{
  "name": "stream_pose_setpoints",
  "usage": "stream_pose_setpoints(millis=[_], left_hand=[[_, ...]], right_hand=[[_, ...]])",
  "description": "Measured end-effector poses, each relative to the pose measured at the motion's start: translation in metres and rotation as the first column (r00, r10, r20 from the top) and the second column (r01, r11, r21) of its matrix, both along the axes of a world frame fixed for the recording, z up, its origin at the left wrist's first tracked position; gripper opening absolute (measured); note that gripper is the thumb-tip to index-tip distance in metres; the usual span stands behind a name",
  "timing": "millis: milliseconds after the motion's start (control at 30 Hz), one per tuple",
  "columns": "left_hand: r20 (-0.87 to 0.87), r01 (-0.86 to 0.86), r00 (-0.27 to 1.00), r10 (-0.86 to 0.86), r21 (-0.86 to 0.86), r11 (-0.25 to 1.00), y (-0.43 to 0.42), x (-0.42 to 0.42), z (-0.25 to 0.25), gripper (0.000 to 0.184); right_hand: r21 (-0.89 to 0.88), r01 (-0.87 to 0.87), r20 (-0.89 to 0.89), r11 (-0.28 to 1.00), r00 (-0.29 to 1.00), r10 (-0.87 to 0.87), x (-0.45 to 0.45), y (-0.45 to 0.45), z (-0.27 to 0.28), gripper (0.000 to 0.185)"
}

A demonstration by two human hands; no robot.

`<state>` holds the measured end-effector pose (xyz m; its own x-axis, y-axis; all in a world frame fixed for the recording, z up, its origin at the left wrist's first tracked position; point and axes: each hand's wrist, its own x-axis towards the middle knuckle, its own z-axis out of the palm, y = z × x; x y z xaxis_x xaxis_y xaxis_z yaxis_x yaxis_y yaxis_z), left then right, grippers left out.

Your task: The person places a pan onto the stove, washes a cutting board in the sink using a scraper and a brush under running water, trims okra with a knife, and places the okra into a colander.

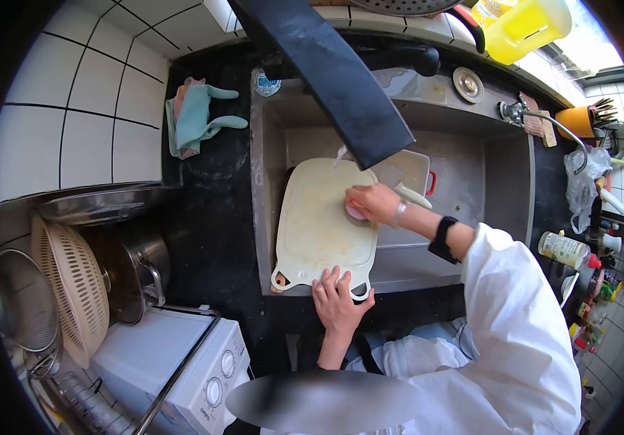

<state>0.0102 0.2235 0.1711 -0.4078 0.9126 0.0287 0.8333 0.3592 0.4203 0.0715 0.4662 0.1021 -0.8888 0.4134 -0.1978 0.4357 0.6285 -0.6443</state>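
A cream cutting board (312, 232) with a groove and two cut-out corner handles lies across the left part of the sink. My left hand (339, 299) grips its near edge, fingers over the top and the thumb by the right corner handle. On the board's right side, my right hand (374, 204) presses down a pinkish round scrubber (356, 211), mostly hidden under the fingers. A black faucet (341, 87) reaches over the board's far end, and a thin stream of water (339, 154) falls from it.
A pale board or tray with a red-edged handle (432, 183) and a white-handled tool (412, 195) lie in the sink (500, 181). Rubber gloves (200, 116) rest on the left counter. Pots, a beige colander (73, 290) and a white appliance (160, 362) stand lower left.
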Motion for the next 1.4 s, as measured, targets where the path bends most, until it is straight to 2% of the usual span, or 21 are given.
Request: stream_pose_setpoints(millis=[67, 167, 267, 300, 333, 400, 467, 533, 633, 667, 700, 800, 833, 867, 900, 1000, 1100, 1200, 1267, 1367, 1400], left_hand=[[0.019, 0.009, 1.000, -0.009, -0.003, 1.000, 0.000, 0.000, 0.001, 0.051], [0.054, 0.016, 0.998, -0.016, 0.000, 1.000, 0.004, -0.002, 0.004, 0.049], [0.086, 0.026, 0.996, -0.024, -0.024, 0.999, 0.001, -0.002, 0.005, 0.048], [0.094, 0.026, 0.995, -0.023, -0.034, 0.999, 0.001, -0.002, 0.005, 0.048], [0.100, 0.022, 0.995, -0.019, -0.035, 0.999, 0.001, -0.003, 0.004, 0.048], [0.114, 0.010, 0.993, -0.005, -0.039, 0.999, 0.000, -0.001, 0.003, 0.048], [0.128, 0.012, 0.992, -0.006, -0.046, 0.999, 0.000, -0.002, 0.004, 0.048], [0.132, 0.016, 0.991, -0.010, -0.045, 0.999, -0.001, -0.003, 0.004, 0.048], [0.122, 0.015, 0.993, -0.011, -0.030, 0.999, -0.002, -0.002, 0.002, 0.048], [0.128, 0.021, 0.992, -0.016, -0.035, 0.999, -0.002, -0.001, 0.003, 0.047], [0.133, 0.027, 0.991, -0.021, -0.039, 0.999, -0.002, -0.002, 0.004, 0.047], [0.141, 0.036, 0.990, -0.031, -0.034, 0.999, -0.001, -0.005, 0.006, 0.046], [0.147, 0.038, 0.989, -0.034, -0.028, 0.999, 0.000, -0.005, 0.006, 0.046], [0.149, 0.039, 0.988, -0.034, -0.033, 0.999, 0.001, -0.005, 0.006, 0.046], [0.151, 0.038, 0.988, -0.032, -0.040, 0.998, 0.000, -0.005, 0.007, 0.046], [0.139, 0.030, 0.990, -0.022, -0.050, 0.998, 0.000, -0.005, 0.006, 0.046], [0.133, 0.022, 0.991, -0.015, -0.055, 0.998, -0.001, -0.003, 0.004, 0.047], [0.109, 0.026, 0.994, -0.017, -0.080, 0.996, 0.000, -0.004, 0.005, 0.046], [0.100, 0.035, 0.995, -0.026, -0.090, 0.995, 0.002, -0.003, 0.007, 0.046], [0.094, 0.036, 0.995, -0.027, -0.096, 0.995, 0.003, -0.005, 0.007, 0.047], [0.097, 0.036, 0.995, -0.026, -0.104, 0.994, 0.004, -0.005, 0.008, 0.047]], right_hand=[[0.080, 0.007, 0.036, 0.997, 0.999, -0.010, -0.022, 0.016, -0.026, 0.015], [0.201, 0.177, 0.182, 0.964, 0.960, -0.214, -0.041, 0.045, -0.051, 0.021], [0.223, 0.183, 0.341, 0.958, 0.906, -0.252, -0.050, 0.026, -0.020, 0.024], [0.147, 0.207, 0.200, 0.967, 0.952, -0.234, -0.046, 0.014, -0.020, 0.027], [0.066, 0.137, 0.171, 0.988, 0.974, -0.146, -0.047, 0.003, -0.017, 0.030], [-0.084, -0.082, 0.093, 0.993, 0.992, 0.090, -0.056, -0.018, 0.013, 0.039], [-0.200, -0.272, -0.140, 0.941, 0.959, 0.248, -0.074, -0.041, 0.024, 0.037], [-0.188, -0.337, -0.205, 0.923, 0.932, 0.299, -0.097, -0.057, 0.030, 0.034], [-0.102, -0.210, -0.215, 0.972, 0.959, 0.185, -0.127, -0.036, -0.025, 0.030], [-0.063, -0.075, -0.113, 0.995, 0.991, 0.067, -0.127, -0.021, -0.031, 0.027], [-0.042, 0.014, 0.115, 0.999, 0.993, -0.009, -0.127, -0.005, -0.031, 0.027], [0.076, 0.190, 0.132, 0.979, 0.971, -0.199, -0.113, 0.004, -0.032, 0.028], [0.070, 0.132, 0.199, 0.989, 0.969, -0.144, -0.115, -0.004, -0.028, 0.029], [0.005, 0.010, 0.159, 1.000, 0.987, -0.010, -0.111, -0.016, -0.024, 0.028], [-0.055, -0.118, 0.109, 0.991, 0.986, 0.123, -0.107, -0.031, -0.009, 0.027], [-0.185, -0.249, -0.150, 0.951, 0.963, 0.223, -0.108, -0.059, 0.023, 0.027], [-0.031, -0.036, 0.053, 0.999, 0.998, 0.038, -0.125, -0.036, -0.015, 0.028], [0.247, 0.254, 0.116, 0.935, 0.950, -0.289, -0.118, 0.000, -0.048, 0.032], [0.267, 0.282, 0.051, 0.921, 0.951, -0.306, -0.102, 0.009, -0.046, 0.034], [0.082, -0.012, 0.205, 0.997, 0.979, -0.005, -0.102, -0.017, -0.040, 0.041], [0.098, 0.002, 0.157, 0.995, 0.987, -0.017, -0.103, -0.036, -0.013, 0.042]])
